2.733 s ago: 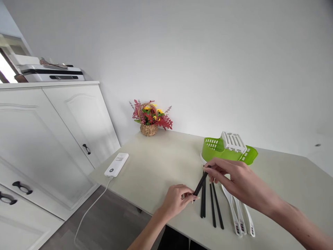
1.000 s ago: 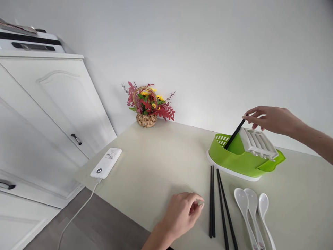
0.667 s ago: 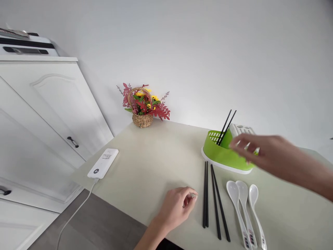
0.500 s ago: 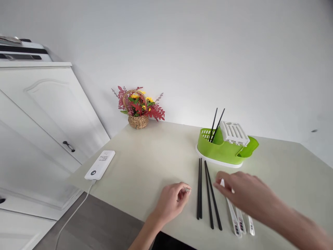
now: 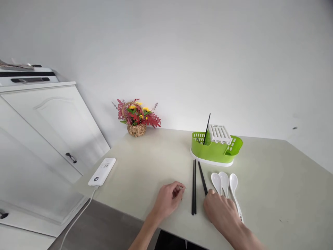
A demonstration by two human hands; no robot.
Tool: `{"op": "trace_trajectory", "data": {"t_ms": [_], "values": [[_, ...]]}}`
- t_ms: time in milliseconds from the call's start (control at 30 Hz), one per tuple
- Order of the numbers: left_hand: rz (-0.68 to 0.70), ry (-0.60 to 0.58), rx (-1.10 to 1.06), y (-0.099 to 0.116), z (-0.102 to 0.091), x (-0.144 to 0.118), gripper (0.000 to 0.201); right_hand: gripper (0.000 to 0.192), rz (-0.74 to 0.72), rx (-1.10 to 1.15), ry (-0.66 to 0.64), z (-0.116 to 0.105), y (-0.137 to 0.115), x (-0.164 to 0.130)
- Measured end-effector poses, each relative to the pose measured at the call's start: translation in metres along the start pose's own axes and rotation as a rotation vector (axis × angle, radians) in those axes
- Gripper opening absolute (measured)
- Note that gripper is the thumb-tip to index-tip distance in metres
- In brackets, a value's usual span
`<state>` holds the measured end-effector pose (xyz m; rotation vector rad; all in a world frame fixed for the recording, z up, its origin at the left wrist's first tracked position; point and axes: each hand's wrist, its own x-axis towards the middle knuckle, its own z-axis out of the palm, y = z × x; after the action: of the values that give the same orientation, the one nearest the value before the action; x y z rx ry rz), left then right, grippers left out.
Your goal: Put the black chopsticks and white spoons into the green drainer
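Note:
My right hand (image 5: 221, 210) is closed over the second pair of black chopsticks (image 5: 202, 177); their upper ends stick out past the fingers and their lower ends are hidden. Left of it, another pair of black chopsticks (image 5: 194, 187) lies on the table. My left hand (image 5: 168, 198) rests beside that pair, fingers curled in, with nothing visible in them. Three white spoons (image 5: 233, 182) lie to the right, their handles partly covered by my right hand. Behind stands a green cutlery holder (image 5: 212, 152) with a white slotted top (image 5: 220, 134) and a black chopstick (image 5: 206, 129) leaning in its left part.
A wicker basket of artificial flowers (image 5: 136, 130) stands at the back by the wall. On the left edge of the table (image 5: 145, 163) lies a white power bank (image 5: 102, 171) with a cable (image 5: 78, 215) hanging down. A white cabinet (image 5: 65, 132) adjoins on the left.
My right hand has moved from above the spoons down onto the second chopstick pair, uncovering the spoon bowls. One chopstick shows upright in the holder instead of two. The view has shifted slightly.

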<state>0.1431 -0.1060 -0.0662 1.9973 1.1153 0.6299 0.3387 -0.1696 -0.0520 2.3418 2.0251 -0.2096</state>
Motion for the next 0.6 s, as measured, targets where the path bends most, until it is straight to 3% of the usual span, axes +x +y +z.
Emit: {"op": "trace_trajectory", "data": {"t_ms": [100, 433, 533, 600], "values": [[-0.003, 0.005, -0.013, 0.001, 0.000, -0.001, 0.032, 0.029, 0.029, 0.026, -0.078, -0.006, -0.003, 0.003], [0.039, 0.028, 0.014, -0.002, 0.000, -0.002, 0.036, 0.026, 0.048, 0.089, -0.050, -0.014, -0.002, 0.006], [0.080, 0.098, 0.079, 0.009, -0.002, 0.013, 0.036, 0.025, 0.058, 0.089, -0.034, -0.007, -0.003, 0.003], [0.140, 0.178, 0.133, 0.027, -0.003, 0.034, 0.034, 0.025, 0.071, 0.094, -0.017, -0.002, -0.004, -0.001]]}}
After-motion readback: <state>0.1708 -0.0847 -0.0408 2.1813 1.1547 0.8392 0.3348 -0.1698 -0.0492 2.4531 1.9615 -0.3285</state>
